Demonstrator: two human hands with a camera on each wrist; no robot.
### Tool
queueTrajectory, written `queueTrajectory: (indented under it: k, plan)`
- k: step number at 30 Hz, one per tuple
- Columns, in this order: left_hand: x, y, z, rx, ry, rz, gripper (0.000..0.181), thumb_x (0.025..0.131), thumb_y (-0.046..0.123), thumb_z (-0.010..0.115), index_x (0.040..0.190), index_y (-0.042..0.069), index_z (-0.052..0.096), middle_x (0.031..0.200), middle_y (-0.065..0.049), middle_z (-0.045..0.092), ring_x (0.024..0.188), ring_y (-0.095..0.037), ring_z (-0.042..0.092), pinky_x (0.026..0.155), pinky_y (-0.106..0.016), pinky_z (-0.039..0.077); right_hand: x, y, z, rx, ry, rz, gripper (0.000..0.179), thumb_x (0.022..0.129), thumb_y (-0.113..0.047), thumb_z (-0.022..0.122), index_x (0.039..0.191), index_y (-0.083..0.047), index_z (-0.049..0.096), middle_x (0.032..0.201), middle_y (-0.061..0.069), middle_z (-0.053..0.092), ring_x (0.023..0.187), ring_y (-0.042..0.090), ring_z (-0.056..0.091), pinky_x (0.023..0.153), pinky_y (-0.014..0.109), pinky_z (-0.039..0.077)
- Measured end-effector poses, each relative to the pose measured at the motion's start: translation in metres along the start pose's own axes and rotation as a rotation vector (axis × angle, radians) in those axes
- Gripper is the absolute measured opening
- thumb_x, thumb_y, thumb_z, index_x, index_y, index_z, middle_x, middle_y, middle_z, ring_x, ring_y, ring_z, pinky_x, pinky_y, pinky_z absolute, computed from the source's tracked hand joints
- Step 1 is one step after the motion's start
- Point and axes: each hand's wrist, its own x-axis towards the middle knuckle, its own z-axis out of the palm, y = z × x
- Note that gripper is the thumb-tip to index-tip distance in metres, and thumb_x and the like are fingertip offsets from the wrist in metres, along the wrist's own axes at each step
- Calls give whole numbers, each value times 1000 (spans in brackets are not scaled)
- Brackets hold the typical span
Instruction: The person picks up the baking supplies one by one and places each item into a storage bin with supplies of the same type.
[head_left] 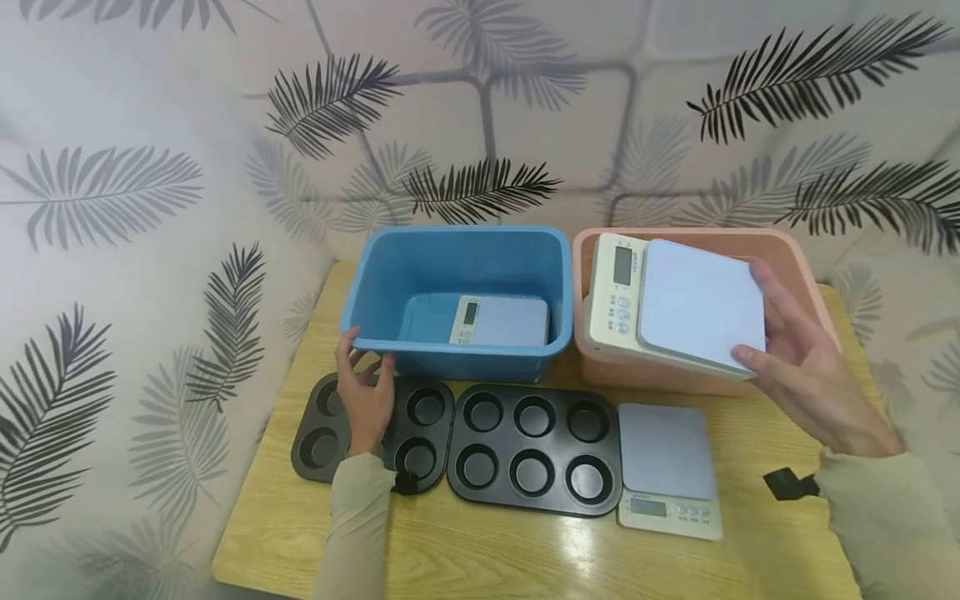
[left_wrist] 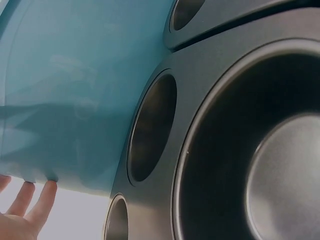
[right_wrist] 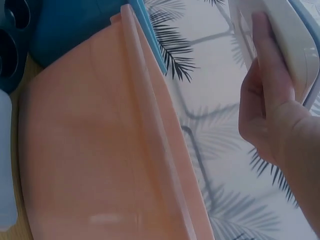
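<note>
Currently, a cream-and-white flat kitchen scale (head_left: 678, 304) is in the right hand (head_left: 798, 367), at the pink bin

Closest in, the yellow wood-grain tabletop (head_left: 480, 554) runs bare as a strip between its near edge and the bakeware, with a rounded near-left corner. Beyond that strip, a second cream-and-white scale (head_left: 667, 454) lies flat, its display end toward the near edge. Just beside its left edge sits a dark grey metal six-cup muffin tin (head_left: 507, 442), and next to that a matching dark muffin tin (head_left: 422, 432), partly covered by the left arm.

Past the tins, the left hand (head_left: 367, 408) is spread, thumb apart from forefinger, fingertips touching the near-left corner of a deep blue plastic bin (head_left: 450, 362). The bin's floor shows along its left part; a third cream-and-white scale (head_left: 510, 321) lies toward the right wall.

The right hand grips the first scale by its right end — thumb over the white platform, fingers beneath. Held tilted, it covers much of the opening of a pink plastic bin (head_left: 637, 377) in the head view; the right wrist view shows it apart from that bin. The two bins stand side by side, rims nearly meeting.

Behind everything rises a pale wall covering (head_left: 525, 125) — printed with black and grey feathery leaves.
</note>
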Motion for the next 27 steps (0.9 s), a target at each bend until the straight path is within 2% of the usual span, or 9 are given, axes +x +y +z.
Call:
queueTrajectory:
  k: [4, 8, 10, 14, 18, 21, 27]
  plan:
    - [0, 1, 2, -5, -16, 5, 61, 105, 4, 70, 160, 0, 44, 166, -27, 42, 143, -44, 54, 102, -31, 54, 11, 3, 5, 16, 70, 4, 99, 103, 25, 43, 178, -31, 9, 185, 4, 2, 140, 9, 58, 101, 26, 63]
    - [0, 2, 2, -18, -15, 14, 61, 104, 4, 71, 159, -1, 45, 164, -29, 44, 141, -44, 55, 100, -25, 55, 26, 5, 14, 15, 107, -16, 99, 103, 25, 45, 178, -31, 12, 177, 4, 26, 134, 11, 63, 90, 28, 66]
    - [0, 2, 1, -27, -9, 18, 61, 104, 4, 71, 159, -1, 45, 163, -30, 44, 141, -45, 55, 99, -20, 55, 35, 6, 19, 35, 111, -34, 99, 102, 25, 46, 178, -30, 12, 173, 2, 35, 133, 11, 65, 89, 28, 66]
    - [-1, 3, -1, -29, 2, 21, 60, 104, 2, 71, 158, -1, 45, 163, -30, 43, 140, -45, 55, 96, -15, 54, 54, 11, 30, 47, 114, -54, 99, 102, 24, 49, 178, -26, 11, 165, 2, 45, 128, 11, 68, 97, 24, 63]
    - [-1, 4, -1, -34, -1, 18, 59, 103, 1, 70, 157, -2, 45, 162, -31, 44, 138, -44, 56, 95, -16, 55, 71, 18, 42, 44, 126, -29, 102, 100, 24, 55, 178, -25, 10, 160, 4, 49, 122, 11, 70, 96, 25, 64]
    - [1, 4, 1, -42, -18, 13, 60, 104, 2, 70, 158, -1, 44, 162, -32, 43, 139, -42, 55, 96, -17, 55, 82, 23, 51, 8, 151, 21, 105, 99, 21, 61, 178, -27, 11, 157, 5, 48, 119, 11, 71, 93, 27, 65]
    - [-1, 2, 3, -27, -6, -1, 61, 104, 2, 70, 159, 1, 44, 165, -25, 43, 140, -40, 55, 99, -23, 54, 102, 32, 68, -178, 170, 146, 104, 101, 7, 71, 177, -38, 14, 163, 17, 40, 116, 13, 71, 91, 24, 65]
